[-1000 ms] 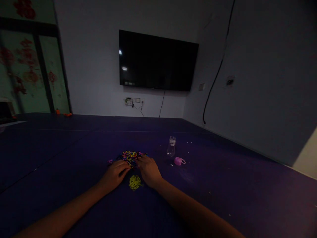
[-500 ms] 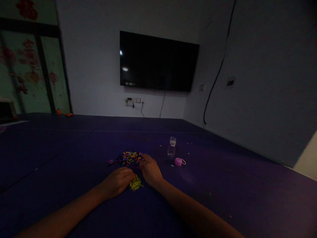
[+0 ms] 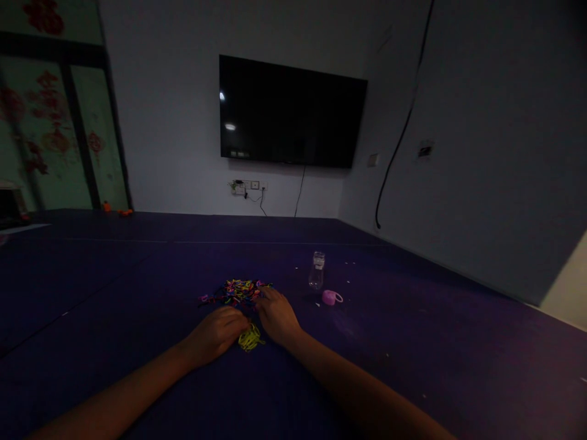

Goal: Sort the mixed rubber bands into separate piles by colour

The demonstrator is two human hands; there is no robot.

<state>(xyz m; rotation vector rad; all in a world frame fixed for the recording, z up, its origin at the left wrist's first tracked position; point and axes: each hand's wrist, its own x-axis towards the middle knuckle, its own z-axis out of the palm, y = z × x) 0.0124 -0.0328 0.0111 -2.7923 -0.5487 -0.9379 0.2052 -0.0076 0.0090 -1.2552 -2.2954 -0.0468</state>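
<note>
A heap of small multicoloured elastic bands [image 3: 236,292] lies on the dark purple floor mat. At its right lower edge is my right hand [image 3: 277,316], fingers bent down and drawn together at the bands; whatever is between the fingertips is hidden. My left hand [image 3: 219,334] rests on the mat just below the heap, fingers curled together, their tips beside a smaller pile of yellow elastic bands [image 3: 250,338]. What it may hold cannot be made out. The yellow pile sits between both hands, apart from the mixed heap.
A clear plastic bottle [image 3: 317,272] is beyond my right hand, with a pink cap with a loop [image 3: 329,297] near it. Small white scraps dot the purple mat [image 3: 413,318]. A television [image 3: 293,113] hangs on the back wall; a black cable [image 3: 398,153] runs down the right wall.
My right hand has shifted slightly down and left, its fingertips drawn back a little from the upper right of the heap. My left hand stays nearly in place.
</note>
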